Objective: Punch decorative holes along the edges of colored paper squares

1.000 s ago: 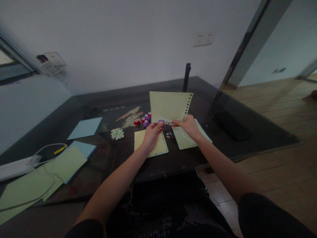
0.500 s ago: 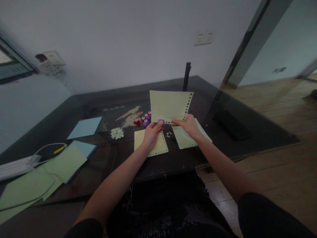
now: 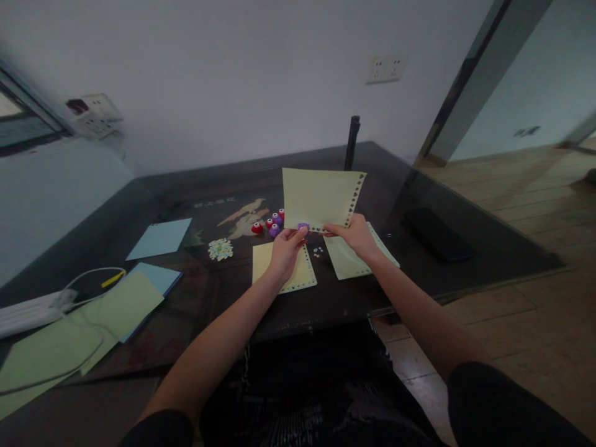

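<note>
Above the counter, a pale yellow-green sheet is held up in both hands, with small shaped holes along its lower and right edges. The left hand is clamped on one purple punch at the sheet's lower edge; the right hand pinches that edge further right, so the two hands are apart from each other.

Just left of the raised sheet I count five more punches, three red and two purple, bunched so tightly that the rear ones are partly hidden. Further left of it lies one pile of tiny paper bits, too many to number. A few loose bits lie just below it, too small to count surely.

Also below it rest a yellow sheet and a pale green sheet, both with holes along their edges and each partly covered by a hand or forearm; whether either is a stack I can't tell.

Well to its left is one blue sheet, and nearer the person, overlapping green and blue papers run out of sight beside a white power strip. Well to its right lies one flat black object, hard to make out. Behind it stands one black post, its foot hidden.
</note>
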